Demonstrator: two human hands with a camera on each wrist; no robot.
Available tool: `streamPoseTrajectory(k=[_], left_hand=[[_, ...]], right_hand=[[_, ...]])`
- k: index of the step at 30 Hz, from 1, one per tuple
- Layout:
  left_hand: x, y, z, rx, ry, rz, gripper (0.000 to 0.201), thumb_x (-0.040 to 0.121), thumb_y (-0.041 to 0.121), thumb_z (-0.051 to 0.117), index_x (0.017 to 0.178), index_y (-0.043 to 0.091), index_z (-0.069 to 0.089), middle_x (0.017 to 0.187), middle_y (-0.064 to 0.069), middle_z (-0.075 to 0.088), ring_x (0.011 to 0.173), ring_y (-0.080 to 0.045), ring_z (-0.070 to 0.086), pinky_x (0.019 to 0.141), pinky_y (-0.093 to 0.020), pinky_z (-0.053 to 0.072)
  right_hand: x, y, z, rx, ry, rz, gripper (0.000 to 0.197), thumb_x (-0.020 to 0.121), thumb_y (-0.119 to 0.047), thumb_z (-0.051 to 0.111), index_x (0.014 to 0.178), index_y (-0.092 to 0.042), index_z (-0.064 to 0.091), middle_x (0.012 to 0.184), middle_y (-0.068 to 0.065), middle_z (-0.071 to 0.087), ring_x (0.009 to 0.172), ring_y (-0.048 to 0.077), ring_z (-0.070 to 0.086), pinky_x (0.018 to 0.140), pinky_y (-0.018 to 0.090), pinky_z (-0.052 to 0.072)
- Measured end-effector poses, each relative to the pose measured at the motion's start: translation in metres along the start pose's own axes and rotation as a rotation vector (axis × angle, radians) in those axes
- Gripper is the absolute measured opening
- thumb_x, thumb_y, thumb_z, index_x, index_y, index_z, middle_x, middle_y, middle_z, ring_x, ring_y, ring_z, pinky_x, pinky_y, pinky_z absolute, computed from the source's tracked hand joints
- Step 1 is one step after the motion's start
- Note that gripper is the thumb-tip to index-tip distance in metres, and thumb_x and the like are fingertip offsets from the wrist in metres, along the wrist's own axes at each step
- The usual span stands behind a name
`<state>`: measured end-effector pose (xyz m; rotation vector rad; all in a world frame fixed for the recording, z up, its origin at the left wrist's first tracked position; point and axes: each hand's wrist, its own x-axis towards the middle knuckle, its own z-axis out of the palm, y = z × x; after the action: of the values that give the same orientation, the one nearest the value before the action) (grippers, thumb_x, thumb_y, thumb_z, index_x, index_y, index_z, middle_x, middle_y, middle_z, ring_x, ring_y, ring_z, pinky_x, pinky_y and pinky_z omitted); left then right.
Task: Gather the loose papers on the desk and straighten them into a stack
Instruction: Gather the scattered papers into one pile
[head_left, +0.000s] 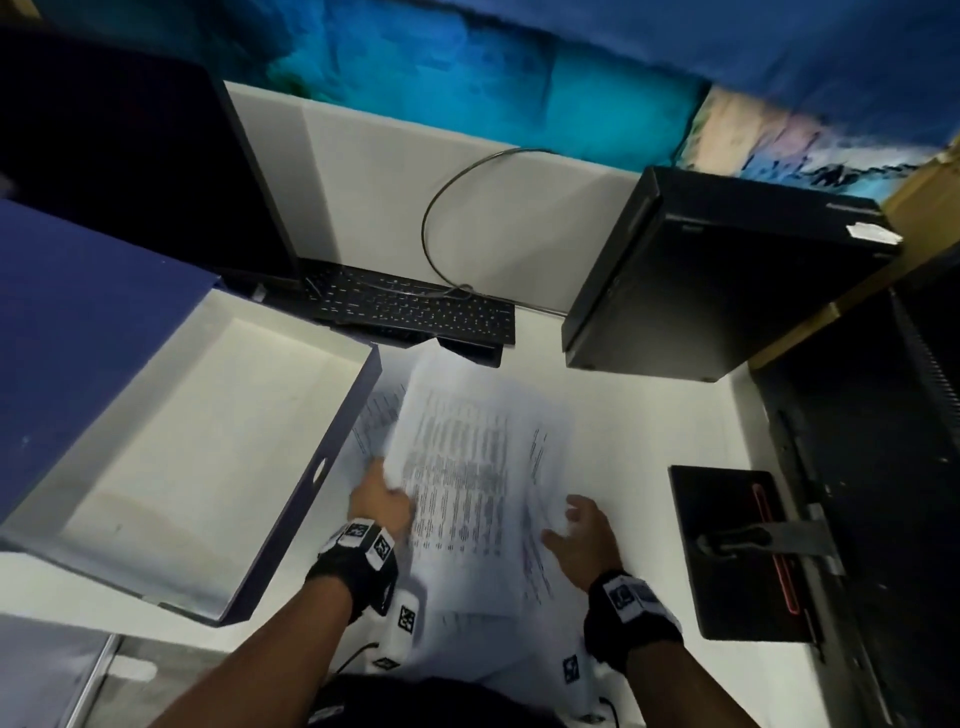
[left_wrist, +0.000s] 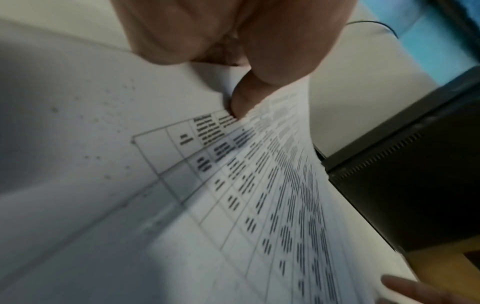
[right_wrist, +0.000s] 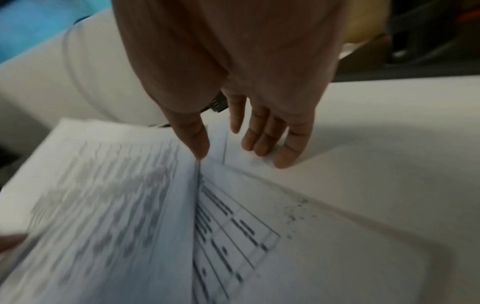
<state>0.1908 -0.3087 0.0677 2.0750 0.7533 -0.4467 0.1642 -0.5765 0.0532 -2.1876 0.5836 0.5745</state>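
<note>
Pinching flat printed papers (head_left: 457, 467), left hand (head_left: 382, 501).

The papers (head_left: 467, 467) are thin, matt white sheets with printed tables. The surface (head_left: 623, 415) looks smooth and white. The black box (head_left: 727, 270) looks matt.

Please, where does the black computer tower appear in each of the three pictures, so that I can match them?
Head view: the black computer tower stands at the upper right, on the white desk, beyond the papers.
Left wrist view: it fills the right edge, just past the printed sheets.
Right wrist view: it is not in the picture, as far as I can tell.
Shared landmark: the sheet with the printed table, seen in all three.
</note>
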Motion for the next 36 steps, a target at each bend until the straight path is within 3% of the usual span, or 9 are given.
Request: streamPoseTrajectory(k=[5,10,15,19,22,25,28,34,36], left_hand=[[0.002,-0.027,-0.009,-0.134,0.004,-0.119,0.036,0.090,0.006,0.050,0.123,0.009,0.034,0.099,-0.016,0.054,0.074,-0.029,0.058,0.072,-0.040,0.054],[-0.002,-0.030,-0.014,-0.149,0.020,-0.145,0.044,0.092,0.012,0.053,0.131,0.005,0.035,0.124,-0.016,0.051,0.113,-0.040,0.054,0.087,-0.037,0.040],[-0.008,-0.034,-0.011,-0.188,0.078,-0.113,0.030,0.088,0.003,0.051,0.115,0.013,0.044,0.096,-0.012,0.059,0.075,-0.028,0.057,0.066,-0.031,0.048],[-0.019,-0.025,-0.019,-0.289,0.050,-0.162,0.027,0.088,-0.002,0.047,0.107,0.016,0.047,0.101,-0.009,0.057,0.062,-0.019,0.062,0.057,-0.023,0.049],[-0.021,-0.011,-0.011,-0.322,-0.049,-0.059,0.042,0.089,-0.004,0.049,0.124,0.018,0.052,0.123,-0.010,0.062,0.092,-0.022,0.066,0.081,-0.027,0.054],[-0.017,-0.008,0.010,-0.329,-0.157,0.003,0.056,0.085,-0.003,0.050,0.130,0.029,0.051,0.124,-0.001,0.063,0.094,-0.016,0.061,0.074,-0.026,0.052],[-0.020,0.005,0.031,-0.301,-0.260,0.086,0.067,0.077,0.016,0.055,0.135,0.046,0.040,0.141,0.006,0.053,0.120,-0.023,0.055,0.099,-0.045,0.047],[-0.051,0.044,0.025,-0.388,-0.335,0.168,0.055,0.085,0.005,0.053,0.129,0.037,0.046,0.108,-0.003,0.062,0.090,-0.023,0.058,0.077,-0.039,0.052],[-0.047,0.038,0.025,-0.377,-0.328,0.153,0.057,0.083,0.005,0.052,0.131,0.036,0.044,0.107,-0.006,0.062,0.085,-0.023,0.058,0.073,-0.039,0.053]], right_hand=[[-0.020,-0.010,0.026,-0.331,-0.093,-0.027,0.091,0.072,-0.035,0.077,0.144,-0.013,0.026,0.138,0.015,0.034,0.124,0.036,0.045,0.103,0.041,0.044],[-0.014,-0.012,0.024,-0.181,-0.176,-0.010,0.060,0.075,-0.025,0.079,0.126,-0.006,0.055,0.120,0.010,0.066,0.103,0.025,0.065,0.086,0.027,0.054],[-0.010,-0.008,-0.025,0.019,-0.314,-0.149,0.030,0.088,-0.026,0.069,0.115,-0.014,0.072,0.113,0.003,0.074,0.103,0.025,0.069,0.095,0.039,0.054],[-0.009,0.004,-0.085,0.159,-0.131,-0.139,0.038,0.091,-0.030,0.067,0.125,-0.015,0.066,0.115,0.000,0.072,0.108,0.020,0.067,0.102,0.046,0.051],[-0.014,-0.002,-0.125,0.363,0.001,-0.148,0.030,0.095,-0.011,0.062,0.124,-0.010,0.065,0.114,0.003,0.073,0.109,0.022,0.067,0.102,0.044,0.049],[-0.021,-0.017,-0.123,0.478,-0.019,-0.135,0.026,0.095,-0.007,0.060,0.121,-0.011,0.066,0.110,0.003,0.075,0.106,0.022,0.069,0.097,0.040,0.051],[-0.024,-0.027,-0.100,0.470,-0.067,-0.130,0.025,0.096,-0.011,0.058,0.121,-0.014,0.064,0.118,0.004,0.073,0.113,0.024,0.066,0.104,0.046,0.047],[-0.029,-0.024,-0.088,0.549,-0.107,-0.097,0.029,0.091,-0.006,0.060,0.119,-0.011,0.067,0.107,0.006,0.078,0.100,0.025,0.073,0.093,0.044,0.055],[-0.024,-0.012,-0.089,0.628,-0.109,-0.028,0.047,0.080,-0.022,0.074,0.125,-0.014,0.065,0.115,0.006,0.075,0.109,0.028,0.070,0.102,0.050,0.050]])
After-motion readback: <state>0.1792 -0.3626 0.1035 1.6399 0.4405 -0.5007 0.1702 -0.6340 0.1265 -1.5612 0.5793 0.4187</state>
